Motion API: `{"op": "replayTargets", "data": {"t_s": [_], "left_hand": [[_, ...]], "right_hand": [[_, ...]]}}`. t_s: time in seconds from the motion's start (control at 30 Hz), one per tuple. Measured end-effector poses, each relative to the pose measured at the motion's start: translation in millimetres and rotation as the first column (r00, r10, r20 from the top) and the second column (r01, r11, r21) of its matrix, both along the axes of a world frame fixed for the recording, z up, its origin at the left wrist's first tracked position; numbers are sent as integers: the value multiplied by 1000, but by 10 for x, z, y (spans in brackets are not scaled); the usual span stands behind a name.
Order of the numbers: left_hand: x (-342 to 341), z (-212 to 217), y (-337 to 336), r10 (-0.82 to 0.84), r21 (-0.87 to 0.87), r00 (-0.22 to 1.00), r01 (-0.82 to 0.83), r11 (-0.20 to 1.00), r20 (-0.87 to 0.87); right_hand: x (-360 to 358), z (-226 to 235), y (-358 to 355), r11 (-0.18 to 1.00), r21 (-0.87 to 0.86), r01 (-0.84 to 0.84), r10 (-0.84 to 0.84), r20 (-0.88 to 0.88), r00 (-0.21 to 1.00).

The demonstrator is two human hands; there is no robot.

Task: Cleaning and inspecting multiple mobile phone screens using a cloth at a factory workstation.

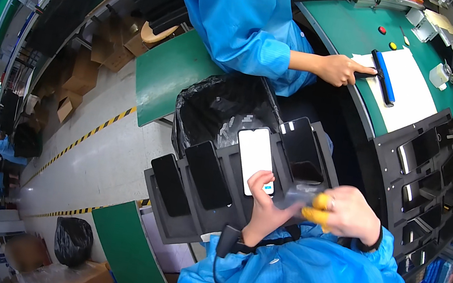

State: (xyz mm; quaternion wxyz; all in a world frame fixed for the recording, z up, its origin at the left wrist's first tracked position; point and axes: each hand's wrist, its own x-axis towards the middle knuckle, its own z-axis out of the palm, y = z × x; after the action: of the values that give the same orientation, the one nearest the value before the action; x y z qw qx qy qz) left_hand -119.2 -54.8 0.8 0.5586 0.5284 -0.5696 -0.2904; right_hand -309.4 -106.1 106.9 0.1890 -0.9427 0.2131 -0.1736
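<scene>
A phone with a lit white screen point(255, 151) lies in a slot of a black tray point(233, 173). My left hand point(265, 215) is at its lower end, fingers on the glass, thumb spread toward the right. My right hand point(350, 215) is pinched, with yellow finger covers on its fingertips. A clear piece of film point(299, 195) reaches from those fingertips toward my left thumb; motion smears it. Two dark phones, one farther out point(170, 185) and one nearer point(208, 175), sit left of the lit one. Another dark phone point(302, 150) lies to its right.
Behind the tray stands a bin lined with a black bag point(197, 100), with clear scraps inside. A co-worker's hand point(336, 70) holds a blue roller point(384, 78) over a white sheet on the green bench point(344, 26). A black rack of phones point(390, 176) stands at right.
</scene>
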Motion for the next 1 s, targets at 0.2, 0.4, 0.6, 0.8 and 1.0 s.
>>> {"op": "replayTargets", "data": {"t_s": [0.2, 0.4, 0.6, 0.8, 1.0], "left_hand": [[572, 612, -305, 19, -214, 971, 34, 976, 240], [1373, 730, -1153, 348, -298, 727, -203, 933, 592], [1067, 421, -826, 98, -117, 675, -17, 993, 732], [460, 281, 172, -315, 145, 705, 291, 946, 635], [378, -107, 447, -452, 200, 667, 422, 884, 591]], "right_hand": [[-105, -41, 169, 769, 549, 329, -559, 326, 763], [24, -756, -281, 402, 898, 180, -787, 238, 569], [23, -910, -364, 514, 732, 447, -804, 230, 548], [-118, -957, -207, 892, 211, 399, -436, 172, 883], [96, -1063, -607, 974, 114, 197, -186, -97, 978]]}}
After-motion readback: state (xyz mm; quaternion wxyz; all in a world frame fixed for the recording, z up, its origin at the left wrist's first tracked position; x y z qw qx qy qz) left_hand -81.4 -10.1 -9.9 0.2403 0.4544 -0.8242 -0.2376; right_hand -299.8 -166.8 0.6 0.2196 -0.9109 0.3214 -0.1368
